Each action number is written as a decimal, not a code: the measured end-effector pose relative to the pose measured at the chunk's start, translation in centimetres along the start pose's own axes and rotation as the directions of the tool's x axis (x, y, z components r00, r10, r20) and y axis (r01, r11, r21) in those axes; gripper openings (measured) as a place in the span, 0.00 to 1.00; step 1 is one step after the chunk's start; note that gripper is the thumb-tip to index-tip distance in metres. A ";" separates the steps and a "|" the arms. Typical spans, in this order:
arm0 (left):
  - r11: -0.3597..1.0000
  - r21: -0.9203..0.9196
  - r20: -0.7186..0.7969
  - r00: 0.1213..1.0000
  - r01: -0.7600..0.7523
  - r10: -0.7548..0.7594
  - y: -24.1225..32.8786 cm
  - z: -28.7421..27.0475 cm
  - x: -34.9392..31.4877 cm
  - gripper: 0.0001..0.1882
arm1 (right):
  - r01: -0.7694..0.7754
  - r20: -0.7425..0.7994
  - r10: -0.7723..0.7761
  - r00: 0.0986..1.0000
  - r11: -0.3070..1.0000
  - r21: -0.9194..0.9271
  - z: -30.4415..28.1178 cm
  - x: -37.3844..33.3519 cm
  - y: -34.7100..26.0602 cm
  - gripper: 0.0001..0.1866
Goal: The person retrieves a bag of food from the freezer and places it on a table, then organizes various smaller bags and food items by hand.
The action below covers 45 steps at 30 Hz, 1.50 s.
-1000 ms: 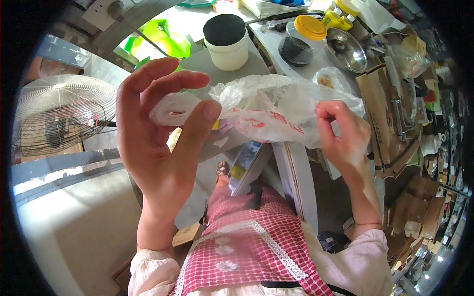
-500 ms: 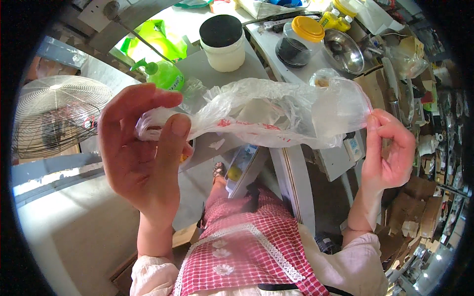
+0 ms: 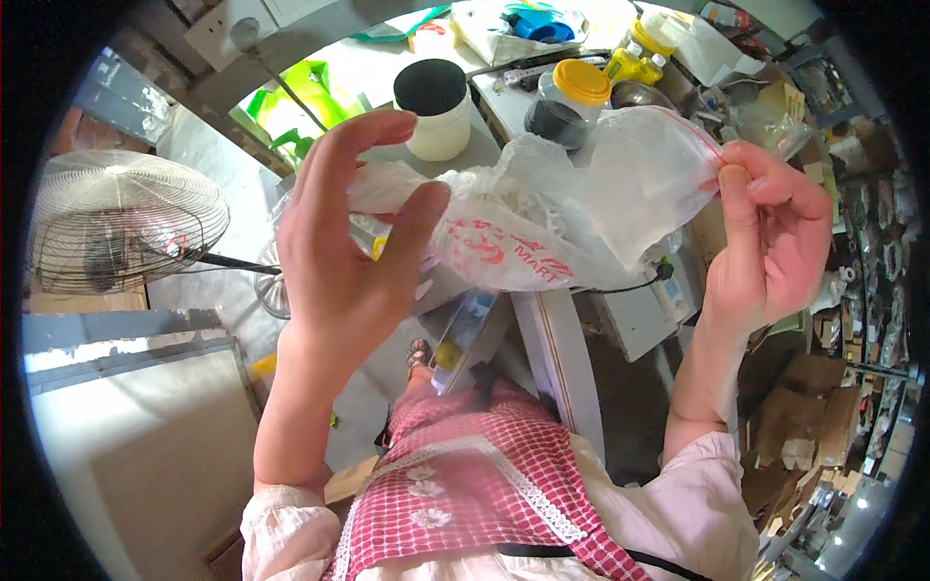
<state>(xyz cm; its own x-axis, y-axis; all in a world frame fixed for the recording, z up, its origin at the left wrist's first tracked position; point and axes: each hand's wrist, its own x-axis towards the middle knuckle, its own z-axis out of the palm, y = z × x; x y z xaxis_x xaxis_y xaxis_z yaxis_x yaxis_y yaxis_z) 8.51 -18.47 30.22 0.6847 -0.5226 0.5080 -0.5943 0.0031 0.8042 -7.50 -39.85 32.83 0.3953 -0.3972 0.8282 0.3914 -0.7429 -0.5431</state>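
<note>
Left hand cups printed bag, right hand pinches clear pouch

The plastic bag, strung between the left hand and the right hand, bars the direct way across. The gap between the left thumb and fingers is taken up by the bag's end. Below the bag, a hand could pass between the forearms over the apron, though an upright panel stands lower down. Beyond, the white tub and the yellow-lidded jar leave a narrow lane on the worktop; yellow bottles crowd the jar's right. The fan limits room farther left.
</note>
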 end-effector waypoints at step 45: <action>0.960 -0.189 0.263 0.952 0.209 -0.156 0.0 -10.6 -3.1 0.12 | -0.915 0.977 0.212 0.021 0.397 -0.066 13.6 1.0 -6.7 0.11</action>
<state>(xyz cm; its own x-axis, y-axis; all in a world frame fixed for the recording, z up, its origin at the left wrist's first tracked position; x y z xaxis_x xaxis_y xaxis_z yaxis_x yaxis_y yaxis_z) 10.84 -7.76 31.92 0.6337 -0.7222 0.2773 -0.3474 0.0545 0.9361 1.58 -27.97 35.42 0.9032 0.3607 -0.2327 -0.2616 0.0329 -0.9646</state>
